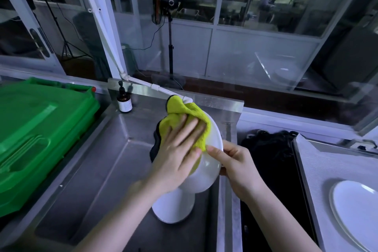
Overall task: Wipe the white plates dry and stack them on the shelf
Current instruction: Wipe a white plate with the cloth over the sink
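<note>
Three white plates show. The first, the held plate [206, 170], is tilted on edge in the centre of the frame, above the steel sink [98, 180]. The second plate [173, 210] is in the basin directly below it, partly hidden by the left forearm. The third plate [356, 208] lies flat on the grey surface [311, 170] at the lower right edge, well apart from the other two.

Two bare hands are at work. The left hand [180, 149] has its fingers straight and spread, pressing one yellow-green cloth [184, 108] flat against the held plate's face; the cloth has a dark underside and bunches up past the plate's upper rim. The right hand [235, 165] grips the held plate's right rim, thumb on the front and fingers curled behind.

One brown pump bottle [124, 101] stands upright on the sink's back ledge, at centre left. One green bin [41, 129] fills the left side, beside the sink.
</note>
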